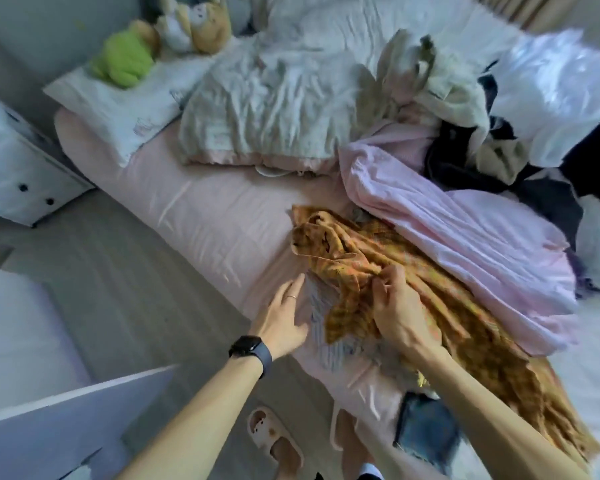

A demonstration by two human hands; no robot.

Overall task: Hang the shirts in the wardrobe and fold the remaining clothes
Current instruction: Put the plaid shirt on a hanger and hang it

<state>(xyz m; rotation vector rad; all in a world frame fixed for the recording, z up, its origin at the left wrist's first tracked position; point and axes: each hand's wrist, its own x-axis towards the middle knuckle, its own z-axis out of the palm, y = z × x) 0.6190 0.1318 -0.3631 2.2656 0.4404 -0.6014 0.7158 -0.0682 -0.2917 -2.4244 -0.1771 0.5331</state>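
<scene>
My right hand (392, 306) pinches a fold at the left edge of the orange checked garment (465, 327). It lies crumpled on the bed (194, 216) by the near edge, its length running from far left to near right. My left hand (284, 317), fingers straight, rests just left of it on a pale striped cloth (321, 303), nearer the garment's far-left end.

Bed (205, 209): pillow (118, 112) at its far-left corner, bearing plush toys (174, 29); duvet (257, 109) behind centre; clothes pile (465, 220) on its right half; drawer unit (14, 168) left of it; slippers (274, 441) on the floor (136, 271) before it.
</scene>
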